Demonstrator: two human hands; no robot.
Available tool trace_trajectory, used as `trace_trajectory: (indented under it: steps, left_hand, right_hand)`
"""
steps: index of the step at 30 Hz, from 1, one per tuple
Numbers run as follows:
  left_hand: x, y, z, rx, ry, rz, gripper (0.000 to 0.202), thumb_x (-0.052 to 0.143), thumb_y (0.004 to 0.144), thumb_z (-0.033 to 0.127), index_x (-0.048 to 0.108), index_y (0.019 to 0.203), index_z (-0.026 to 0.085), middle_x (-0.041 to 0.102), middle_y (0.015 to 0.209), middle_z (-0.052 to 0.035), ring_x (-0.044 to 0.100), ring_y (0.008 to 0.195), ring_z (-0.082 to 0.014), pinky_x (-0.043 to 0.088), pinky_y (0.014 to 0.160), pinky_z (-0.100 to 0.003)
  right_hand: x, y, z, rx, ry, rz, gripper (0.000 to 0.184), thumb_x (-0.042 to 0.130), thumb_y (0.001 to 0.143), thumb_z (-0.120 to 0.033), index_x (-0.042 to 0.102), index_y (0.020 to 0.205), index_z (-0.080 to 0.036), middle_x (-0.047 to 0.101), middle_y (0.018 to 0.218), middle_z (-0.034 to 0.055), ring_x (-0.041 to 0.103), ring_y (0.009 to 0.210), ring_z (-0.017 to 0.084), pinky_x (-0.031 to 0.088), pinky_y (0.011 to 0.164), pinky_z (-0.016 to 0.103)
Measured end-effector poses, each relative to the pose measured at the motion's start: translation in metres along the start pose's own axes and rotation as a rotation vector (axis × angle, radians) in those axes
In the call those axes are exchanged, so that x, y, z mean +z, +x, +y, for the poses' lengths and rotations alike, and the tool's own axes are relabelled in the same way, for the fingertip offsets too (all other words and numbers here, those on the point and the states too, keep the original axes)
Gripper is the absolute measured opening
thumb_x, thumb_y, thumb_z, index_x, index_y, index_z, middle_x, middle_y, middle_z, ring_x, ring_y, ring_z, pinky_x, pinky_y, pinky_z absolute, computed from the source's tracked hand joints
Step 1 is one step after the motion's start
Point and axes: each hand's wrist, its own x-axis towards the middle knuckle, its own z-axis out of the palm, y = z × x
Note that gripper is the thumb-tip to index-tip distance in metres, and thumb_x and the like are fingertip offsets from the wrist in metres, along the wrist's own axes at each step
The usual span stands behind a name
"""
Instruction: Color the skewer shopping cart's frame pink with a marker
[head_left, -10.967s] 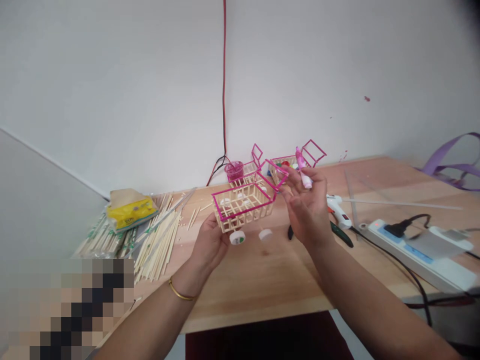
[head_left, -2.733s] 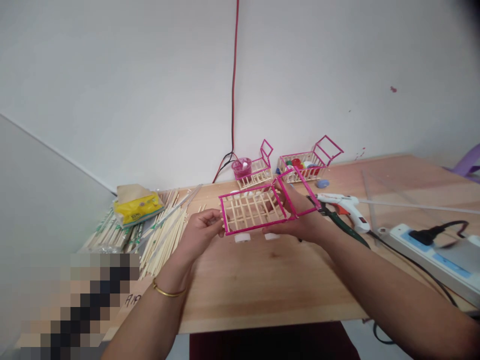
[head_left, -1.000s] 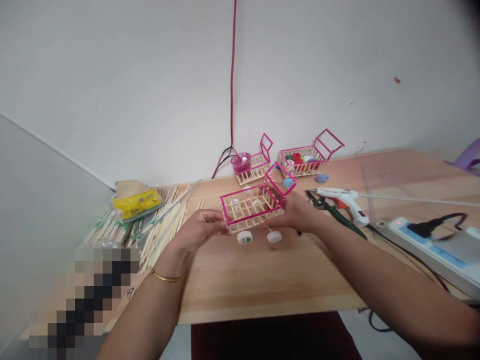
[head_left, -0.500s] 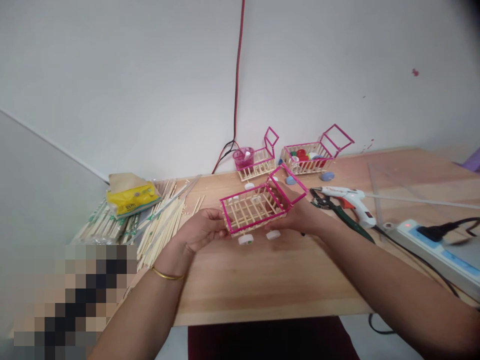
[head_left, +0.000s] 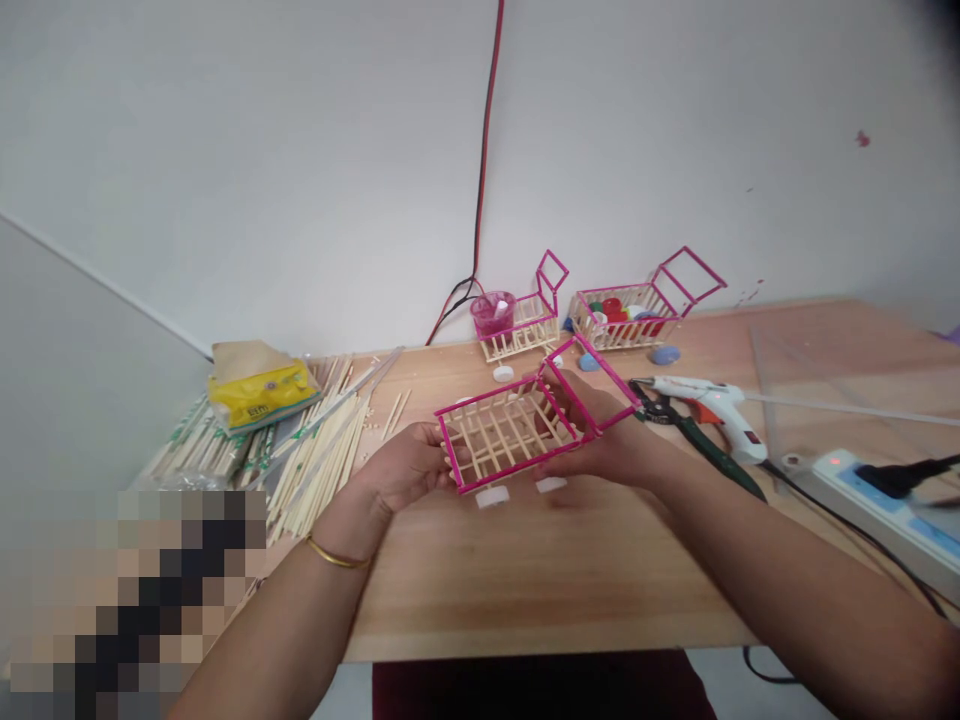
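Observation:
A small cart of pale wooden sticks [head_left: 510, 435] with pink rims and a pink frame handle is held above the wooden table [head_left: 525, 570]. My left hand [head_left: 409, 470] grips its left end with fingers curled. The right end, under the handle, sits in my right hand [head_left: 611, 440], fingers wrapped round it. White bottle-cap wheels [head_left: 493, 496] hang under the cart, just above the tabletop.
Two more pink-rimmed stick carts [head_left: 525, 325] [head_left: 637, 310] stand by the wall, one holding coloured caps. A glue gun [head_left: 709, 408] and green pliers [head_left: 690, 435] lie right, a power strip [head_left: 885, 495] farther right. Wooden sticks [head_left: 315, 450] and a yellow tissue pack [head_left: 255, 385] lie left.
Both hands have tilted the cart so its open top faces me more, and lowered it slightly toward the table. The pink marker held earlier is gone from my right hand.

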Motion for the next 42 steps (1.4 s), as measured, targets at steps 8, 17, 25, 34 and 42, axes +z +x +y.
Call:
trace_trajectory:
  steps: [8, 17, 25, 34, 42]
  left_hand:
    - [0.003, 0.000, 0.001, 0.022, -0.040, 0.000, 0.040, 0.084, 0.063, 0.023, 0.072, 0.100, 0.012, 0.073, 0.087, -0.0098, 0.069, 0.081, -0.0185, 0.053, 0.078, -0.029]
    - [0.008, -0.001, 0.003, 0.072, -0.187, -0.085, 0.036, 0.084, 0.064, 0.021, 0.070, 0.096, 0.014, 0.074, 0.092, -0.0076, 0.070, 0.081, -0.0172, 0.054, 0.078, -0.027]
    - [0.027, -0.003, 0.004, 0.091, -0.256, -0.030, 0.033, 0.076, 0.071, 0.020, 0.068, 0.103, 0.012, 0.073, 0.102, -0.0116, 0.069, 0.096, -0.0237, 0.051, 0.092, -0.036]
    - [0.028, -0.003, -0.001, 0.076, -0.312, -0.036, 0.040, 0.074, 0.073, 0.026, 0.066, 0.110, 0.013, 0.074, 0.098, -0.0107, 0.069, 0.092, -0.0256, 0.052, 0.087, -0.040]
    - [0.029, -0.002, -0.006, 0.091, -0.331, -0.066, 0.047, 0.077, 0.071, 0.030, 0.064, 0.114, 0.015, 0.073, 0.102, -0.0114, 0.069, 0.097, -0.0261, 0.052, 0.089, -0.038]
  right_hand:
    - [0.000, 0.001, 0.000, 0.021, 0.059, -0.006, 0.093, 0.089, 0.054, -0.039, 0.044, 0.134, -0.025, 0.060, 0.121, 0.0096, 0.058, 0.116, 0.032, 0.052, 0.094, 0.044]
    - [0.000, 0.002, 0.000, 0.026, 0.037, 0.027, 0.088, 0.088, 0.056, -0.039, 0.047, 0.132, -0.026, 0.060, 0.121, 0.0084, 0.063, 0.106, 0.030, 0.056, 0.086, 0.042]
    - [0.000, 0.004, -0.002, -0.004, 0.017, 0.055, 0.083, 0.088, 0.056, -0.038, 0.049, 0.128, -0.024, 0.061, 0.122, 0.0090, 0.062, 0.109, 0.031, 0.055, 0.089, 0.042]
    - [0.000, 0.003, -0.007, 0.038, 0.085, 0.043, 0.082, 0.088, 0.057, -0.041, 0.049, 0.127, -0.025, 0.067, 0.109, 0.0079, 0.067, 0.097, 0.031, 0.059, 0.078, 0.042]
    - [0.002, 0.002, -0.007, 0.046, 0.152, 0.045, 0.084, 0.088, 0.055, -0.044, 0.049, 0.127, -0.028, 0.067, 0.105, 0.0069, 0.067, 0.096, 0.031, 0.059, 0.076, 0.043]
